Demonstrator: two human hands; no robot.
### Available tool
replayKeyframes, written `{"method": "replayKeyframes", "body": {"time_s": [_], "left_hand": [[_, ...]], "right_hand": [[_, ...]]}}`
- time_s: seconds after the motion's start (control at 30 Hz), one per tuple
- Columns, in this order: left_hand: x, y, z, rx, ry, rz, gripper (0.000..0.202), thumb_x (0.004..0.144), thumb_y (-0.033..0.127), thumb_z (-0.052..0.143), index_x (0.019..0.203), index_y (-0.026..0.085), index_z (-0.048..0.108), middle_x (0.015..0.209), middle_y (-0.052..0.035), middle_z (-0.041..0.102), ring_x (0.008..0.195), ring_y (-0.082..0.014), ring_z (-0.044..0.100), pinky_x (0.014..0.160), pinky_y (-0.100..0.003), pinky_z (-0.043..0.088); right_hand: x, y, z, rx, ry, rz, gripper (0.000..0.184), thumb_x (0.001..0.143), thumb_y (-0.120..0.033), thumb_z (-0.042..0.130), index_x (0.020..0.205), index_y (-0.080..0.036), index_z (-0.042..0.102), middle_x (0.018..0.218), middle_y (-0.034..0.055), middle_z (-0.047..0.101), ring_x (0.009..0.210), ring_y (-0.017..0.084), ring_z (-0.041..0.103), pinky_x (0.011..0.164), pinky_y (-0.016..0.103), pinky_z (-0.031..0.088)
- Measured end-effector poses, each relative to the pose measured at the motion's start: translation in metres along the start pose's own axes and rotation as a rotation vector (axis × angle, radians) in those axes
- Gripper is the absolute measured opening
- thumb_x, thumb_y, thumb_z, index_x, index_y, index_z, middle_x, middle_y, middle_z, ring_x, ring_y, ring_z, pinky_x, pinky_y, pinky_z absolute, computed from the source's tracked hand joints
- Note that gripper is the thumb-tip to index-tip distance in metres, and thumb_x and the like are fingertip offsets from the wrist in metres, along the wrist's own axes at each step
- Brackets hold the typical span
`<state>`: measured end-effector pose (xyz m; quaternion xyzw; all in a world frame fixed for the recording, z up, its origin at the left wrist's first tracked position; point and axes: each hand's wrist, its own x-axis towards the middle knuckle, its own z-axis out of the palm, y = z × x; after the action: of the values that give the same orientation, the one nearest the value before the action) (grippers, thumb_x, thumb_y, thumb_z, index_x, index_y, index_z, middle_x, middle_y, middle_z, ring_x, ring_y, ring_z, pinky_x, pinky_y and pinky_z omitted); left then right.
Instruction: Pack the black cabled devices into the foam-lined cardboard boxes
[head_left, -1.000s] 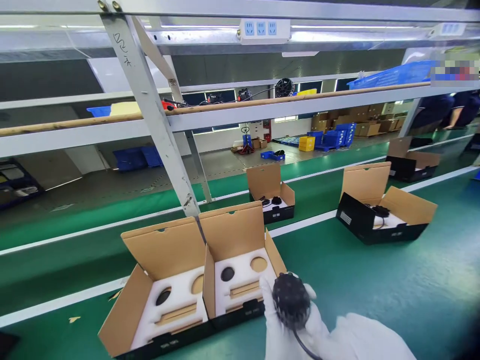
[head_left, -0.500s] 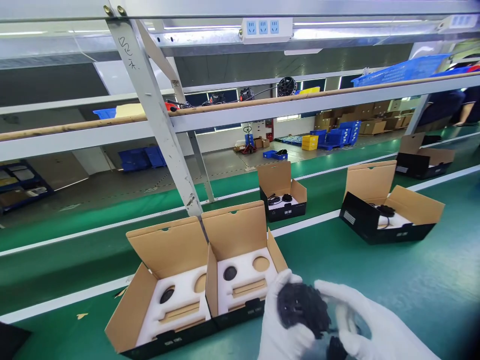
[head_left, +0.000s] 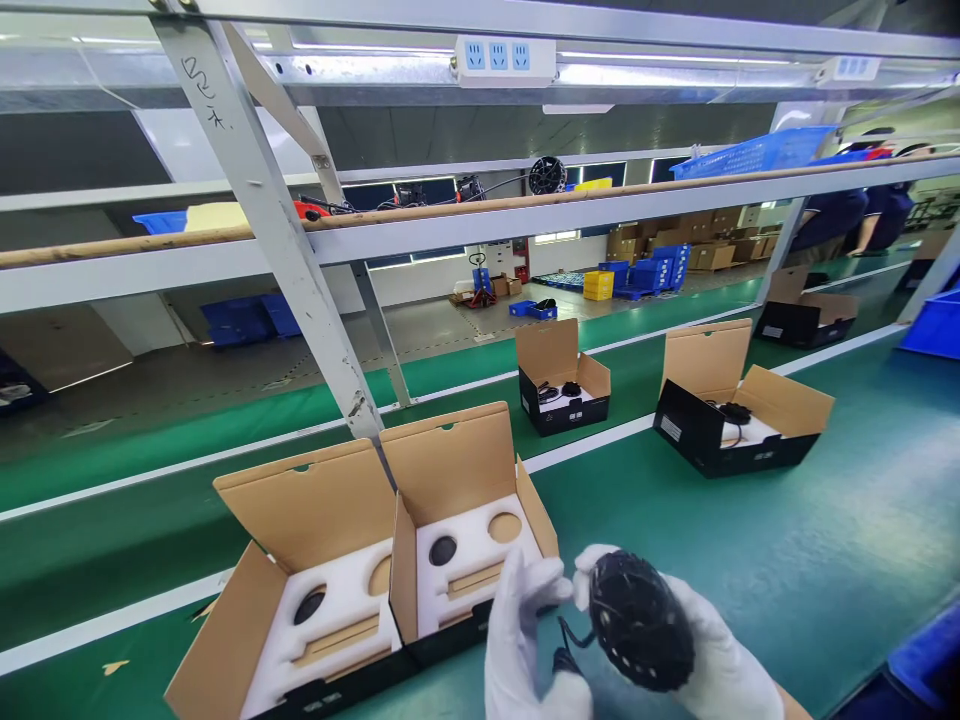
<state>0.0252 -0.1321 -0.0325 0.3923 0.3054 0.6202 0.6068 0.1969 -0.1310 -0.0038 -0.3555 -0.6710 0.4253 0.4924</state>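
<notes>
The gloved right hand (head_left: 709, 640) grasps a black disc (head_left: 641, 622) at the bench's near edge; most of its fingers are hidden behind it. Beside it, the left hand (head_left: 521, 635) has fingers parted from the thumb. A cable (head_left: 574, 633) ends in a plug (head_left: 566, 660) by that thumb (whether they touch, I cannot tell).

A blue bin (head_left: 926, 660) is cut off at lower right. Left of the hands, two open boxes stand side by side, the left box (head_left: 337, 690) having one round foam hole partly covered by the right box (head_left: 450, 460). Farther off, the contents of a middle box (head_left: 574, 412) and a tilted box (head_left: 739, 460) are too small to make out. Beyond, people (head_left: 825, 222) are partly hidden by the shelf (head_left: 540, 225).
</notes>
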Motion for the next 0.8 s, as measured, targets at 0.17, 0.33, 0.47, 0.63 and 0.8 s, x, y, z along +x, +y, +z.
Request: {"method": "replayKeyframes", "body": {"time_s": [0.17, 0.33, 0.47, 0.63, 0.8], "left_hand": [[0.002, 0.013, 0.005, 0.124, 0.114, 0.029, 0.054, 0.086, 0.051, 0.069, 0.132, 0.026, 0.061, 0.117, -0.009, 0.069, 0.108, -0.0286, 0.062, 0.107, -0.041, 0.046], [-0.004, 0.014, 0.004, 0.242, 0.053, 0.06, 0.061, 0.073, 0.043, 0.083, 0.129, 0.027, 0.064, 0.119, -0.0095, 0.068, 0.105, -0.0314, 0.061, 0.108, -0.047, 0.044], [-0.005, 0.017, 0.011, 0.414, 0.061, 0.124, 0.081, 0.048, 0.025, 0.097, 0.123, 0.029, 0.067, 0.134, -0.0107, 0.059, 0.131, -0.0408, 0.045, 0.12, -0.052, 0.029], [0.006, 0.039, 0.011, 0.125, -0.082, -0.049, 0.061, 0.071, 0.054, 0.083, 0.118, 0.018, 0.067, 0.119, -0.0145, 0.067, 0.115, -0.0366, 0.061, 0.111, -0.055, 0.043], [0.014, 0.051, 0.001, -0.11, -0.14, -0.155, 0.052, 0.094, 0.059, 0.053, 0.126, 0.02, 0.065, 0.135, -0.0121, 0.062, 0.136, -0.0292, 0.049, 0.119, -0.049, 0.038]], "right_hand": [[-0.008, 0.031, 0.007, -0.288, 0.094, -0.012, 0.049, 0.105, -0.047, 0.025, 0.13, -0.029, 0.062, 0.1, 0.0081, 0.075, 0.086, 0.02, 0.073, 0.071, 0.032, 0.06], [-0.003, 0.018, 0.007, -0.524, 0.184, -0.033, 0.05, 0.106, -0.043, 0.026, 0.121, -0.027, 0.071, 0.106, 0.0051, 0.075, 0.084, 0.02, 0.073, 0.065, 0.03, 0.059], [0.006, -0.007, 0.009, -0.273, 0.036, 0.019, 0.063, 0.106, -0.059, 0.021, 0.127, -0.02, 0.065, 0.115, 0.0121, 0.072, 0.098, 0.021, 0.071, 0.079, 0.032, 0.061], [0.011, -0.025, 0.011, -0.373, -0.004, -0.024, 0.072, 0.083, -0.059, 0.07, 0.144, -0.024, 0.05, 0.135, 0.0131, 0.061, 0.113, 0.03, 0.065, 0.092, 0.039, 0.058], [0.03, -0.058, 0.024, -1.07, -0.123, -0.454, 0.072, 0.071, -0.013, 0.065, 0.14, -0.028, 0.047, 0.139, 0.008, 0.058, 0.094, 0.023, 0.069, 0.072, 0.031, 0.056]]}}
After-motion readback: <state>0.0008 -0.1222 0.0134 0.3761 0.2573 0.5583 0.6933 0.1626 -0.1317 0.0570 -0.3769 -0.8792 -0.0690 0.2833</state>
